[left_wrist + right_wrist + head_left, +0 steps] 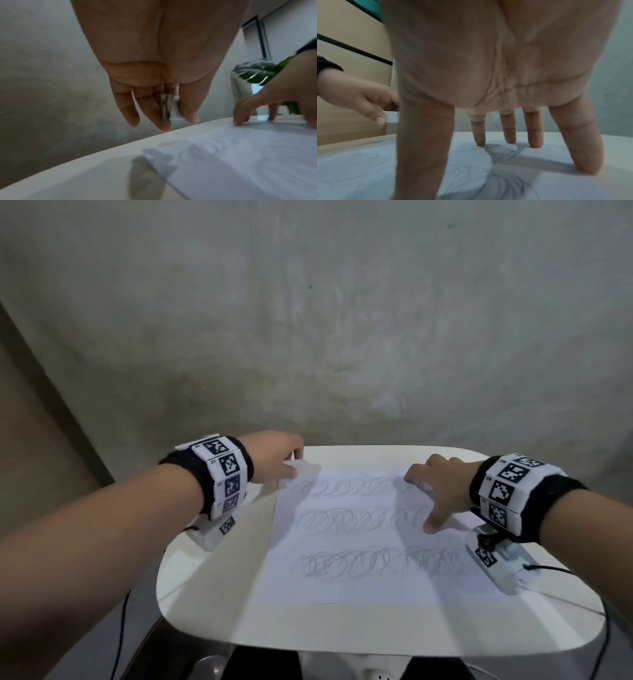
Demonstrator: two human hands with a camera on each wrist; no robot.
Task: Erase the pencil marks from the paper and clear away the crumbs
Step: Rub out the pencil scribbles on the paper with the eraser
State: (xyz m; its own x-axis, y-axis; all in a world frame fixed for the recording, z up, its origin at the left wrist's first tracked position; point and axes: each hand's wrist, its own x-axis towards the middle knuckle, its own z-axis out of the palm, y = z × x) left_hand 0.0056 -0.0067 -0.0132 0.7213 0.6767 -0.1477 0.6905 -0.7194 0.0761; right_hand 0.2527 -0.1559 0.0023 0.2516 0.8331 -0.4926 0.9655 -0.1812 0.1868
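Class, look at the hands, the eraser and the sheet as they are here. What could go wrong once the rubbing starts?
1. The right hand pins the paper with spread fingertips on the right side only; the near left corner lies free, so rubbing there might wrinkle or shift the sheet.
2. The eraser pinched in the left hand looks grey and dirty, so it may smear the scribbles.
3. The table is small; crumbs could fall to the floor.

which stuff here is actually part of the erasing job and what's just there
Part of the job:
- paper with pencil loops
- eraser, pinched in the left hand
- right hand, fingertips pressing the paper

Just there:
- white table
- leafy plant
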